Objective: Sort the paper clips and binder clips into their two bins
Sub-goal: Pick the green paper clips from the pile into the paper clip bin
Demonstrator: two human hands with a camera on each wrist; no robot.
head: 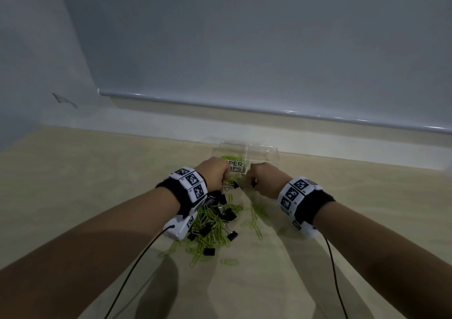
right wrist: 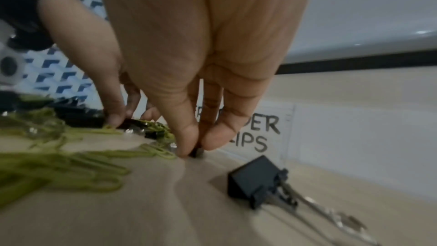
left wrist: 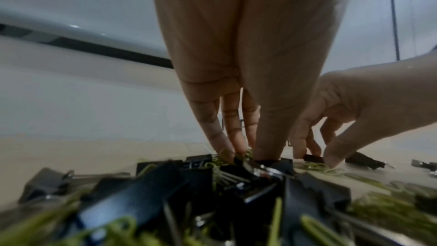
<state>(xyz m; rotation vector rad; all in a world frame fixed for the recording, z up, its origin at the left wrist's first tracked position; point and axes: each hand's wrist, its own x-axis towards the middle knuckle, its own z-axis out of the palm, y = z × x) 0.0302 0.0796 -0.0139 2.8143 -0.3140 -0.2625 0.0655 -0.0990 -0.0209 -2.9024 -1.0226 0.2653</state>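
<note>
A mixed pile of green paper clips [head: 210,223] and black binder clips [head: 230,213] lies on the tan table. Behind it stand two clear bins: the left bin [head: 228,147], labelled PAPER CLIPS, holds green clips, and the right bin [right wrist: 331,137] reads BINDER CLIPS. My left hand [left wrist: 246,153] reaches down onto the pile's far end and pinches green paper clips [left wrist: 224,153] between thumb and fingertips. My right hand [right wrist: 197,149] pinches a small black binder clip [right wrist: 196,152] on the table just in front of the bins. The two hands are close together.
Another black binder clip [right wrist: 257,180] with silver handles lies loose to the right of my right hand. Loose green clips [head: 256,221] trail off to the right of the pile. A wall and a roller blind's bottom bar [head: 269,109] stand behind the bins. Cables hang from both wrists.
</note>
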